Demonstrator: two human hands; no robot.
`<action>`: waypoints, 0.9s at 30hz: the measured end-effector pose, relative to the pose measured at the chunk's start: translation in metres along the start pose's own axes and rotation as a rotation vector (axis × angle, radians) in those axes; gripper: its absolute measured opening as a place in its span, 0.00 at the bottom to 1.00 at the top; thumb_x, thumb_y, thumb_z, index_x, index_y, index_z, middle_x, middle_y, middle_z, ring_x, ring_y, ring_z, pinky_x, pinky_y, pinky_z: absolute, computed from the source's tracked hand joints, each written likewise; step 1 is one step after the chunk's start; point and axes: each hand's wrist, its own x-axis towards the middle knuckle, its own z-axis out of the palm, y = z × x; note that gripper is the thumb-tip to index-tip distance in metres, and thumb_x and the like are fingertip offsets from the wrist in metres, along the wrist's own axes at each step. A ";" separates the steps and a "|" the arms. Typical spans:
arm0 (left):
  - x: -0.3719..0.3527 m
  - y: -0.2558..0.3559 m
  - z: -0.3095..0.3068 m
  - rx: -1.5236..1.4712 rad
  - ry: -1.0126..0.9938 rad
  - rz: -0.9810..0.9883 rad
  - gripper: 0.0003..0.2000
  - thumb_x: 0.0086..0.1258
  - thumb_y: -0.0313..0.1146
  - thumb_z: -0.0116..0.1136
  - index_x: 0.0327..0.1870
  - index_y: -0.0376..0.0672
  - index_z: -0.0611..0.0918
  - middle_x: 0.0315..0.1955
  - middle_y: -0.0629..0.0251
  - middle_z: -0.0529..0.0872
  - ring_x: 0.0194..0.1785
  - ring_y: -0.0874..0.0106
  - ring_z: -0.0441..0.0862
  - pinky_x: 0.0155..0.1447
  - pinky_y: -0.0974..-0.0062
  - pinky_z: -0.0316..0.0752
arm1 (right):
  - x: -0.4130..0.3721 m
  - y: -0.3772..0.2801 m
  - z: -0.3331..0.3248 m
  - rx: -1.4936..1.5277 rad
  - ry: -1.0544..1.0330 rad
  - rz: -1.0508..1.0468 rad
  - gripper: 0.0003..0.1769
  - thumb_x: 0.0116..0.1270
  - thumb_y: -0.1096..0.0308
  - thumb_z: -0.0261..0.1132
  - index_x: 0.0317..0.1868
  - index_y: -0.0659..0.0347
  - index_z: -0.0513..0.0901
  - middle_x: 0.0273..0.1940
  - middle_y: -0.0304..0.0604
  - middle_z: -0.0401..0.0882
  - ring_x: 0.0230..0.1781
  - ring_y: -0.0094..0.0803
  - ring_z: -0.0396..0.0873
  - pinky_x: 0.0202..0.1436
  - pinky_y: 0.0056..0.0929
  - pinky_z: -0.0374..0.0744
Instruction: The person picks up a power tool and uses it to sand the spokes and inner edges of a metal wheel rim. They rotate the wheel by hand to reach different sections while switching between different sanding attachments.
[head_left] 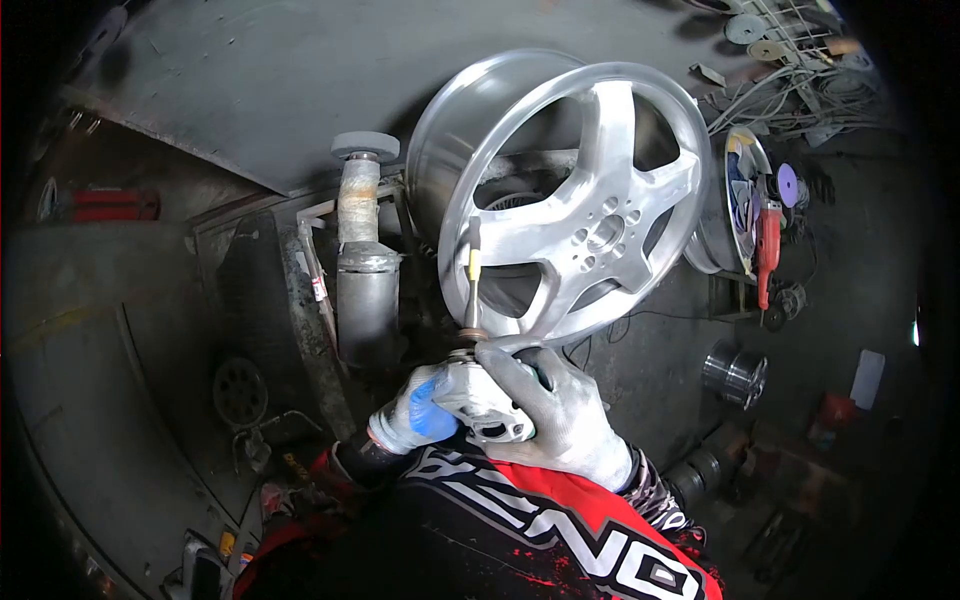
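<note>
A bare silver alloy wheel rim (606,105) with broad spokes stands on its edge, its face tilted toward me. In front of its lower left edge I hold a grinder (490,408) with a pale, worn body. A thin shaft (472,308) sticks out from it, with a yellow band and a grey tip (475,235) that overlaps the rim's left spoke in this view. My left hand (418,410), in a white and blue glove, is closed around the grinder's left side. My right hand (565,410), gloved in grey-white, wraps over its right side, near the rim's lower edge.
Left of the rim stands a bench motor (368,300) with a grey buffing wheel (365,146) on top. To the right are another rim holding discs, a red power tool (768,250) and a purple disc (787,184). Cables (800,95) hang at the upper right.
</note>
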 end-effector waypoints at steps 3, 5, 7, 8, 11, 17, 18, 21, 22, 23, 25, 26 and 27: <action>0.005 0.005 0.009 -0.029 -0.017 0.051 0.12 0.75 0.22 0.59 0.57 0.38 0.84 0.53 0.62 0.88 0.57 0.70 0.86 0.64 0.69 0.78 | -0.002 0.000 -0.004 -0.021 0.001 0.012 0.55 0.46 0.54 0.84 0.78 0.48 0.73 0.49 0.56 0.77 0.41 0.51 0.85 0.46 0.45 0.85; 0.003 0.005 0.009 -0.016 -0.043 0.115 0.13 0.75 0.22 0.59 0.57 0.38 0.84 0.54 0.62 0.88 0.57 0.69 0.86 0.64 0.69 0.78 | -0.002 -0.001 -0.004 -0.030 -0.005 0.015 0.54 0.46 0.54 0.84 0.77 0.48 0.73 0.49 0.55 0.77 0.42 0.51 0.85 0.46 0.45 0.85; -0.001 -0.002 0.002 -0.001 -0.011 0.106 0.12 0.75 0.23 0.59 0.57 0.37 0.85 0.54 0.61 0.88 0.57 0.70 0.86 0.64 0.69 0.78 | 0.002 -0.002 -0.002 -0.006 -0.003 -0.030 0.54 0.46 0.55 0.83 0.77 0.48 0.73 0.49 0.55 0.77 0.42 0.50 0.85 0.47 0.45 0.85; -0.001 -0.001 0.002 0.000 -0.009 0.108 0.12 0.75 0.23 0.59 0.57 0.37 0.85 0.54 0.61 0.88 0.57 0.70 0.86 0.64 0.69 0.78 | 0.002 -0.002 -0.002 -0.006 -0.003 -0.033 0.54 0.46 0.55 0.83 0.77 0.48 0.73 0.49 0.55 0.77 0.42 0.50 0.85 0.47 0.45 0.85; 0.001 0.001 0.006 -0.082 0.031 0.006 0.11 0.75 0.24 0.59 0.56 0.38 0.85 0.54 0.61 0.88 0.57 0.70 0.86 0.63 0.69 0.78 | 0.000 -0.001 -0.002 0.017 0.021 -0.028 0.53 0.46 0.56 0.83 0.77 0.48 0.73 0.49 0.55 0.77 0.42 0.50 0.84 0.47 0.45 0.84; 0.009 -0.008 0.000 0.453 -0.135 -0.095 0.31 0.77 0.53 0.43 0.72 0.38 0.73 0.69 0.49 0.77 0.75 0.57 0.73 0.81 0.51 0.62 | -0.006 0.007 -0.008 -0.022 0.009 0.021 0.53 0.47 0.55 0.83 0.77 0.47 0.73 0.49 0.55 0.76 0.43 0.51 0.85 0.47 0.46 0.84; 0.004 -0.013 0.001 0.197 -0.044 -0.046 0.22 0.77 0.38 0.51 0.66 0.37 0.78 0.63 0.55 0.82 0.68 0.63 0.79 0.74 0.60 0.69 | -0.004 0.007 -0.007 -0.014 -0.002 -0.011 0.53 0.47 0.54 0.83 0.77 0.47 0.73 0.49 0.55 0.76 0.43 0.51 0.85 0.47 0.45 0.84; -0.005 -0.013 0.002 -0.011 0.042 0.051 0.15 0.76 0.23 0.58 0.61 0.36 0.83 0.58 0.60 0.86 0.62 0.69 0.84 0.67 0.69 0.77 | -0.002 0.008 -0.006 -0.002 -0.032 -0.044 0.53 0.47 0.54 0.83 0.77 0.46 0.73 0.48 0.55 0.76 0.43 0.50 0.85 0.47 0.45 0.85; -0.006 -0.012 0.003 0.035 0.031 0.093 0.15 0.76 0.22 0.58 0.62 0.37 0.82 0.59 0.60 0.86 0.63 0.69 0.83 0.68 0.68 0.77 | -0.003 0.009 -0.006 -0.004 -0.050 -0.040 0.53 0.47 0.54 0.83 0.77 0.46 0.73 0.47 0.55 0.76 0.43 0.50 0.85 0.47 0.44 0.85; -0.001 -0.015 0.004 -0.070 0.053 0.053 0.16 0.76 0.21 0.58 0.63 0.37 0.81 0.59 0.62 0.85 0.63 0.70 0.83 0.67 0.68 0.77 | -0.003 0.011 -0.007 -0.002 -0.052 -0.040 0.53 0.47 0.54 0.83 0.77 0.46 0.73 0.47 0.55 0.76 0.43 0.50 0.85 0.47 0.44 0.85; 0.010 -0.020 0.009 -0.079 0.002 0.051 0.15 0.78 0.24 0.56 0.63 0.37 0.81 0.59 0.63 0.85 0.63 0.71 0.83 0.68 0.69 0.77 | -0.006 0.017 -0.014 -0.001 -0.047 -0.014 0.53 0.47 0.55 0.83 0.76 0.48 0.74 0.48 0.54 0.77 0.46 0.49 0.85 0.47 0.43 0.85; 0.019 -0.019 0.015 -0.089 -0.048 0.052 0.15 0.80 0.27 0.55 0.63 0.37 0.81 0.59 0.63 0.85 0.62 0.72 0.82 0.68 0.69 0.77 | -0.007 0.021 -0.017 -0.005 -0.050 -0.013 0.53 0.47 0.55 0.83 0.76 0.48 0.74 0.48 0.54 0.77 0.46 0.49 0.85 0.47 0.43 0.85; 0.026 -0.015 0.027 -0.101 -0.128 0.110 0.16 0.83 0.37 0.51 0.63 0.38 0.81 0.58 0.65 0.85 0.62 0.73 0.82 0.69 0.70 0.75 | -0.009 0.025 -0.019 0.003 0.008 -0.029 0.53 0.46 0.55 0.83 0.76 0.50 0.74 0.50 0.53 0.78 0.47 0.48 0.85 0.48 0.42 0.85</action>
